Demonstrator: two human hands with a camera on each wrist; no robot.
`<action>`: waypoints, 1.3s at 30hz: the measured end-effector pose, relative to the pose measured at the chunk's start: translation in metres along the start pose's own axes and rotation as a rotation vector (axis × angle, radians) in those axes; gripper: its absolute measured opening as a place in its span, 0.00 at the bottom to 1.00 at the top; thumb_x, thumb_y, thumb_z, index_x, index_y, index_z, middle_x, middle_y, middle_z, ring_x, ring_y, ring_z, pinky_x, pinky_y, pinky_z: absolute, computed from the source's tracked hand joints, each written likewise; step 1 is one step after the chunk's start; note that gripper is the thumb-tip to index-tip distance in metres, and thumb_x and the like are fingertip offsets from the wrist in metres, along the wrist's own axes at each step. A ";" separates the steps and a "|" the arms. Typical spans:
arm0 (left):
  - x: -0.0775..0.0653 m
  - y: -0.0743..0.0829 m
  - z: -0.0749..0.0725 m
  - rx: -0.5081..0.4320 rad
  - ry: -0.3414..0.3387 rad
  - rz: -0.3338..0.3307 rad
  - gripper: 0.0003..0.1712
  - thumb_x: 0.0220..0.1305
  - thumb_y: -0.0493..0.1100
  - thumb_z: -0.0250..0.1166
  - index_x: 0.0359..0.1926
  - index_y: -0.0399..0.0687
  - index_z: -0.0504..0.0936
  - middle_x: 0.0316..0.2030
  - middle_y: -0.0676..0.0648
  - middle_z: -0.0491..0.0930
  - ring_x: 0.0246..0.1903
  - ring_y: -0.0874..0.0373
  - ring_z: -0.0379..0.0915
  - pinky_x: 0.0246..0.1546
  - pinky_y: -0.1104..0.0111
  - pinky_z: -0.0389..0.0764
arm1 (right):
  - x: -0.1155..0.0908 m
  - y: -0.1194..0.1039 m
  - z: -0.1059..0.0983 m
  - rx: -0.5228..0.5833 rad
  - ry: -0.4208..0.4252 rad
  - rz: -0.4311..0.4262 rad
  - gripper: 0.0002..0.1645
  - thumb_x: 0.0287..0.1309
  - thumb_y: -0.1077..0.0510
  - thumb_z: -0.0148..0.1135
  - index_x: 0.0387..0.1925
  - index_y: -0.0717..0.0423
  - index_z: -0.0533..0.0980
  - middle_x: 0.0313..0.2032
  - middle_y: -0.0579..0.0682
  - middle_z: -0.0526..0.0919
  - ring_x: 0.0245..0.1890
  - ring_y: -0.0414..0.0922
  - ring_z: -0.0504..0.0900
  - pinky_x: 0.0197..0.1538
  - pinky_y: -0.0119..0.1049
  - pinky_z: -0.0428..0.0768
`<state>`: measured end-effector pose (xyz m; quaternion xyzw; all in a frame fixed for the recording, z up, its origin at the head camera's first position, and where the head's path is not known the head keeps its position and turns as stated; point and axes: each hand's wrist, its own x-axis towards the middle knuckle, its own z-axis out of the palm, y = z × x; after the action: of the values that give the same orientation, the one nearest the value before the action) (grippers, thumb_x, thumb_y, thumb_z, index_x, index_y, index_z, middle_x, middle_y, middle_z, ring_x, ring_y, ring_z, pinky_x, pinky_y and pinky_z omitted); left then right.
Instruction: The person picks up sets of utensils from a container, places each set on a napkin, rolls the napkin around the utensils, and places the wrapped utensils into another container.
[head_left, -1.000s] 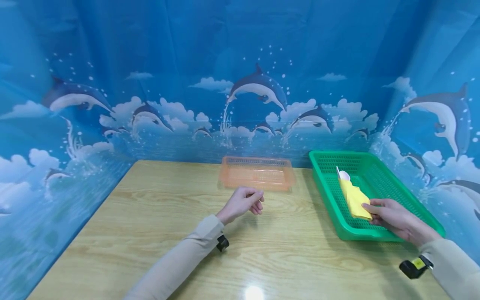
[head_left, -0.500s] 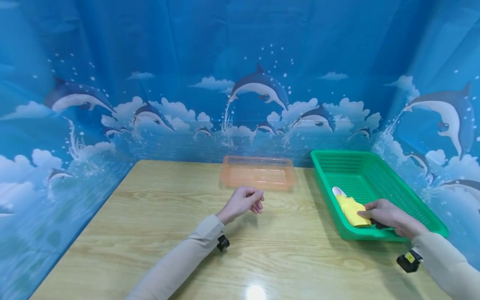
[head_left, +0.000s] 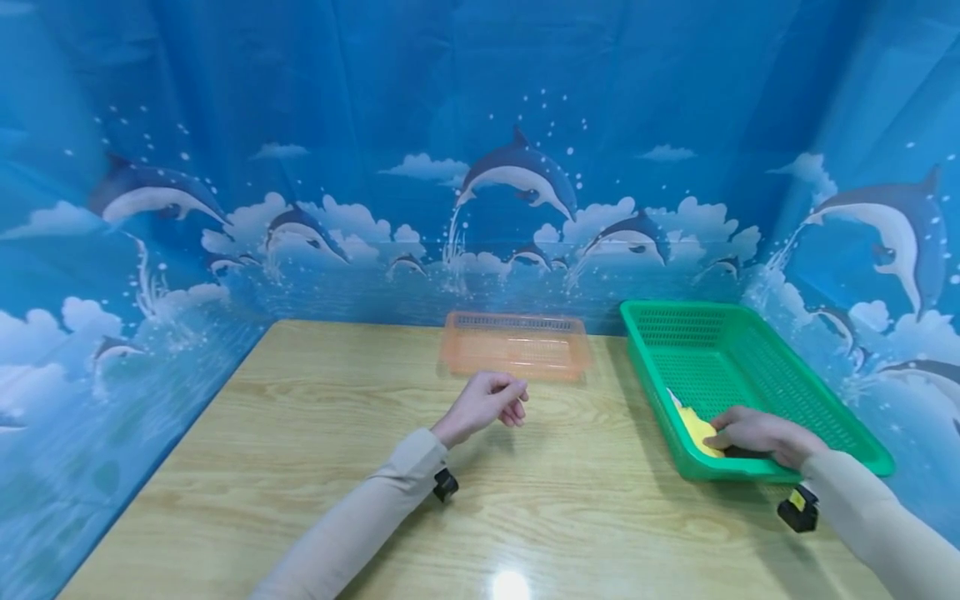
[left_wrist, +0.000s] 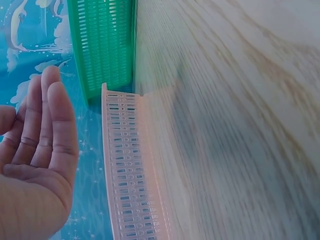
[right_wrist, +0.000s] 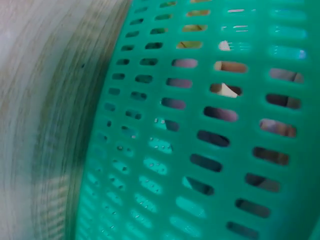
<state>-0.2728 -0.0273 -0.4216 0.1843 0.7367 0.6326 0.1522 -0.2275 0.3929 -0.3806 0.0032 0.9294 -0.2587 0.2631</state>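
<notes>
Inside the green basket (head_left: 720,367), near its front left corner, my right hand (head_left: 761,435) pinches a folded yellow cloth (head_left: 697,432) between thumb and fingers. A white tip (head_left: 674,398), like the end of a spoon, pokes out of the cloth's far end against the left wall. In the right wrist view the slotted green wall covers most of the frame, and only bits of the hand and cloth show through. My left hand (head_left: 487,402) hovers over the table with loosely curled fingers and holds nothing; its palm (left_wrist: 40,170) shows in the left wrist view.
A translucent orange basket (head_left: 517,375) stands at the table's back edge, left of the green one. The wood-grain table (head_left: 360,467) ends at a blue dolphin curtain (head_left: 420,192) behind and at both sides.
My right hand has moved left and lower into the green basket with the yellow cloth. The white spoon end has sunk toward the left wall and is now mostly hidden. My left hand stays put.
</notes>
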 end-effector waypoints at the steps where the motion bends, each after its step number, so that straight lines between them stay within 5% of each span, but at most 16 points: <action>1: 0.000 0.000 0.000 0.001 0.001 -0.001 0.17 0.73 0.47 0.56 0.39 0.35 0.81 0.29 0.38 0.83 0.26 0.52 0.83 0.43 0.44 0.82 | 0.002 0.001 0.000 -0.009 -0.008 -0.001 0.47 0.66 0.43 0.59 0.66 0.78 0.57 0.64 0.80 0.56 0.63 0.78 0.55 0.57 0.66 0.69; 5: 0.000 -0.001 0.000 0.009 0.007 0.004 0.18 0.73 0.48 0.57 0.39 0.35 0.81 0.30 0.38 0.83 0.27 0.52 0.83 0.43 0.45 0.83 | 0.009 0.002 0.002 -0.019 -0.060 -0.051 0.35 0.67 0.54 0.57 0.62 0.80 0.62 0.49 0.78 0.73 0.48 0.72 0.73 0.50 0.59 0.75; 6: 0.000 -0.001 0.000 0.010 0.006 0.005 0.18 0.73 0.48 0.57 0.39 0.35 0.81 0.30 0.38 0.83 0.27 0.52 0.83 0.43 0.46 0.83 | 0.011 0.003 0.003 -0.012 -0.071 -0.061 0.30 0.67 0.57 0.56 0.58 0.79 0.66 0.40 0.74 0.77 0.38 0.66 0.77 0.46 0.54 0.77; 8: -0.001 -0.001 0.000 0.012 0.004 0.007 0.18 0.73 0.48 0.57 0.40 0.35 0.81 0.29 0.38 0.83 0.27 0.52 0.83 0.42 0.47 0.83 | 0.013 0.004 0.004 0.002 -0.088 -0.071 0.26 0.66 0.61 0.55 0.58 0.78 0.68 0.32 0.68 0.78 0.22 0.54 0.71 0.41 0.47 0.74; 11: 0.000 -0.003 0.000 0.015 0.002 0.009 0.18 0.73 0.48 0.56 0.40 0.34 0.81 0.29 0.39 0.83 0.26 0.53 0.82 0.42 0.47 0.83 | 0.013 0.005 0.005 -0.002 -0.081 -0.080 0.22 0.64 0.66 0.54 0.57 0.75 0.71 0.35 0.66 0.79 0.24 0.48 0.71 0.38 0.42 0.72; 13: 0.000 -0.004 0.000 0.018 0.002 0.012 0.19 0.73 0.48 0.56 0.40 0.34 0.81 0.28 0.40 0.83 0.26 0.54 0.82 0.42 0.47 0.83 | 0.013 0.005 0.006 0.015 -0.076 -0.074 0.22 0.62 0.68 0.53 0.57 0.73 0.73 0.28 0.58 0.78 0.20 0.43 0.63 0.34 0.39 0.68; 17: 0.000 -0.005 0.000 0.029 -0.002 0.014 0.18 0.73 0.48 0.56 0.39 0.35 0.81 0.28 0.40 0.84 0.26 0.54 0.82 0.42 0.46 0.83 | 0.014 0.005 0.010 0.023 -0.046 -0.083 0.11 0.55 0.72 0.52 0.38 0.66 0.77 0.16 0.45 0.61 0.17 0.40 0.54 0.26 0.35 0.59; 21: -0.002 -0.004 0.000 0.031 -0.008 0.012 0.17 0.73 0.47 0.56 0.38 0.36 0.82 0.28 0.38 0.84 0.26 0.52 0.82 0.42 0.46 0.83 | 0.013 0.005 0.012 -0.010 0.015 -0.089 0.03 0.56 0.69 0.58 0.34 0.64 0.74 0.16 0.43 0.63 0.17 0.39 0.57 0.26 0.34 0.61; 25: -0.002 -0.006 0.000 0.032 -0.006 0.010 0.18 0.73 0.47 0.56 0.39 0.34 0.81 0.29 0.38 0.84 0.27 0.50 0.83 0.41 0.47 0.84 | 0.013 0.008 0.011 -0.066 0.095 -0.090 0.08 0.57 0.64 0.65 0.38 0.64 0.77 0.17 0.45 0.69 0.17 0.39 0.62 0.26 0.35 0.68; 28: -0.003 -0.007 -0.001 0.034 -0.005 0.009 0.19 0.73 0.48 0.56 0.40 0.33 0.81 0.29 0.38 0.84 0.27 0.50 0.83 0.40 0.48 0.84 | 0.014 0.008 0.011 -0.106 0.112 -0.127 0.04 0.57 0.63 0.65 0.29 0.59 0.77 0.16 0.43 0.68 0.17 0.38 0.61 0.24 0.34 0.67; 33: -0.003 -0.007 -0.003 0.044 -0.014 0.015 0.20 0.73 0.48 0.56 0.41 0.32 0.80 0.28 0.40 0.84 0.26 0.55 0.82 0.39 0.49 0.84 | 0.012 0.005 0.012 -0.122 0.086 -0.156 0.21 0.63 0.62 0.58 0.13 0.52 0.69 0.12 0.41 0.60 0.14 0.38 0.54 0.22 0.33 0.60; 39: -0.006 -0.004 -0.006 0.059 0.010 0.007 0.19 0.73 0.49 0.56 0.41 0.35 0.81 0.29 0.40 0.84 0.29 0.49 0.83 0.42 0.47 0.83 | 0.000 -0.002 0.011 -0.201 0.216 -0.132 0.24 0.68 0.55 0.55 0.13 0.52 0.69 0.11 0.40 0.57 0.13 0.38 0.52 0.20 0.33 0.60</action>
<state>-0.2709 -0.0360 -0.4241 0.1883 0.7551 0.6120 0.1409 -0.2222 0.3861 -0.3881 -0.0562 0.9717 -0.1794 0.1433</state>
